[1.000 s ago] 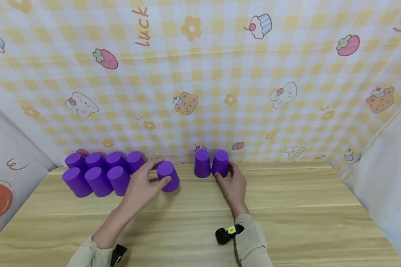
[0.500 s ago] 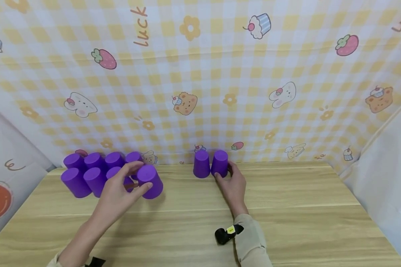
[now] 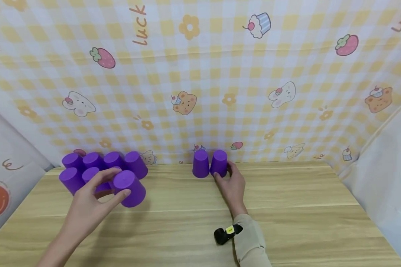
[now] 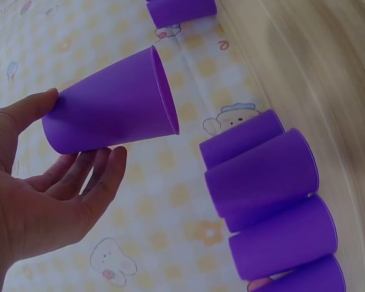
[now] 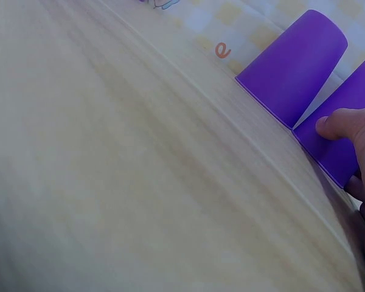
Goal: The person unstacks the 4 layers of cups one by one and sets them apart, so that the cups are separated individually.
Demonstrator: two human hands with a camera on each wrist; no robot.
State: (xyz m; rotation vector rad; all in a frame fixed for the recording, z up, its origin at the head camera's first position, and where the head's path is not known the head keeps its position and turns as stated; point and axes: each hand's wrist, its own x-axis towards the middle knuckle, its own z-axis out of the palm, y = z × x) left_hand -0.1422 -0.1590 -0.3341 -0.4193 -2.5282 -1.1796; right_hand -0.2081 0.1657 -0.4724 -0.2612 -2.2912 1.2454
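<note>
My left hand (image 3: 117,182) holds one upside-down purple cup (image 3: 129,187), tilted and lifted off the wooden table (image 3: 287,207), just in front of a cluster of several purple cups (image 3: 93,160) at the back left. In the left wrist view the held cup (image 4: 109,109) sits between thumb and fingers (image 4: 100,176), beside the cluster cups (image 4: 261,176). My right hand (image 3: 224,173) grips the right-hand cup (image 3: 219,163) of a pair by the back wall; its neighbour (image 3: 201,163) touches it. The right wrist view shows my thumb (image 5: 337,123) on that cup (image 5: 353,100) next to the other cup (image 5: 292,67).
A yellow checked cloth with cartoon prints (image 3: 200,81) forms the back wall right behind the cups. White panels close the left (image 3: 6,148) and right (image 3: 384,167) sides. A black wrist camera (image 3: 224,234) sits on my right sleeve.
My left hand has carried its cup leftward from the table's middle to the front of the cluster. The right hand and the pair of cups have stayed put.
</note>
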